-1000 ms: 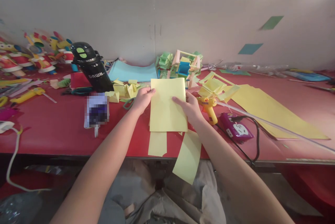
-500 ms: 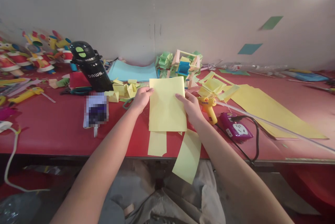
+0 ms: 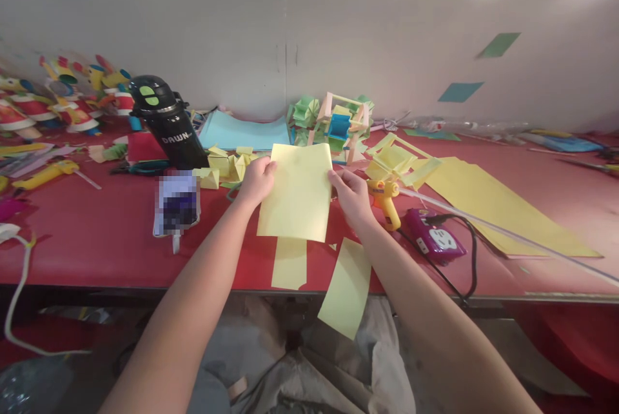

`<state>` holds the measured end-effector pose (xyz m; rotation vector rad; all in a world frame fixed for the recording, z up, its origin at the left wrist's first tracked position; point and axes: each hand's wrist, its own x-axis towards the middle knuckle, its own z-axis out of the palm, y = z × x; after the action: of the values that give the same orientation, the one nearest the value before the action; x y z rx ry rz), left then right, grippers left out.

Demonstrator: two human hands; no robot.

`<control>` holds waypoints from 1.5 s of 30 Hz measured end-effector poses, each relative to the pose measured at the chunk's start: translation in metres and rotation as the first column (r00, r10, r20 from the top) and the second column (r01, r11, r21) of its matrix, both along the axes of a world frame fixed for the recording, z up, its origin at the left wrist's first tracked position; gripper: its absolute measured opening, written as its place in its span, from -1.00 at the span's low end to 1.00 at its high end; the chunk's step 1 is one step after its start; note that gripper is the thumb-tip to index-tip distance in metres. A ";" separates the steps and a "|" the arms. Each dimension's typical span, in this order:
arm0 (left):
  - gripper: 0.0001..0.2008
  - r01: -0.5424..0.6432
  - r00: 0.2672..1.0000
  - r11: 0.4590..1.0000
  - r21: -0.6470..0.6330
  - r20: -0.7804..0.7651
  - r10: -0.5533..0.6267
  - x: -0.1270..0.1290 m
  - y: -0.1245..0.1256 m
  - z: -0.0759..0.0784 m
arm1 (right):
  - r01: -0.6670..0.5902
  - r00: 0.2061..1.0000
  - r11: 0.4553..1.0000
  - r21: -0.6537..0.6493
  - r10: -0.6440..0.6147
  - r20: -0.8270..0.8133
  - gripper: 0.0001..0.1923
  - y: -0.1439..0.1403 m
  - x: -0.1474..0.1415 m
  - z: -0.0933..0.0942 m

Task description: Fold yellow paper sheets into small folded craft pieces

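A pale yellow sheet of paper [image 3: 296, 195] is held up over the red table, slightly tilted, between my two hands. My left hand [image 3: 258, 180] pinches its upper left edge, thumb on the front. On the opposite edge my right hand [image 3: 352, 193] grips the paper between thumb and fingers. Below the sheet lies a yellow paper strip [image 3: 290, 266], partly covered by it. Another cut yellow piece [image 3: 347, 288] hangs over the table's front edge, next to my right forearm. A tiny yellow scrap [image 3: 333, 247] rests between them.
Folded yellow paper pieces [image 3: 232, 167] and a black bottle [image 3: 169, 124] stand to the left, near a blurred-out phone [image 3: 176, 204]. On the right are a yellow glue gun [image 3: 385, 201], a purple power socket [image 3: 438, 236] and yellow sheets [image 3: 507, 207]. Paper wheel models [image 3: 341, 120] sit behind.
The yellow sheet has shifted slightly left and tilted, its lower edge swinging left. My left hand moved a little left with it, and my right thumb now sits at the sheet's edge.
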<state>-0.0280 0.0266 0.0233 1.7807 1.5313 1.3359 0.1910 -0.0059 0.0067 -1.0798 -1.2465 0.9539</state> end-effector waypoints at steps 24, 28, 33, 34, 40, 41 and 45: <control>-0.73 0.096 0.992 0.995 0.008 0.079 -0.096 -0.004 0.005 -0.009 | 0.038 0.998 0.999 -0.022 -0.039 -0.051 -0.65 0.002 0.003 -0.004; -0.73 0.111 0.990 0.994 -0.007 0.085 -0.110 -0.004 0.005 -0.008 | 0.025 0.998 1.000 -0.012 -0.026 -0.064 -0.70 0.004 0.003 -0.007; -0.74 0.140 0.989 0.990 0.001 0.045 -0.140 -0.003 0.004 -0.006 | 0.057 0.996 0.998 -0.009 -0.057 -0.068 -0.69 0.006 0.005 -0.011; -0.74 0.148 0.988 0.989 -0.002 0.047 -0.148 -0.003 0.004 -0.006 | 0.053 0.995 0.999 0.009 -0.052 -0.084 -0.71 0.007 0.005 -0.011; -0.74 0.171 0.985 0.985 0.000 0.034 -0.171 -0.003 0.003 -0.006 | 0.092 0.993 0.996 -0.008 -0.093 -0.078 -0.74 0.007 0.006 -0.010; -0.73 0.167 0.986 0.986 0.003 0.025 -0.167 -0.003 0.003 -0.006 | 0.102 0.991 0.995 -0.008 -0.102 -0.081 -0.74 0.007 0.006 -0.010; -0.72 0.179 0.984 0.984 -0.009 0.019 -0.179 -0.002 0.003 -0.006 | 0.138 0.986 0.990 0.030 -0.134 -0.094 -0.76 0.006 0.006 -0.010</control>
<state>-0.0300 0.0293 0.0178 1.8463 1.3306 1.2510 0.1973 0.0006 -0.0035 -1.0663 -1.0967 0.8643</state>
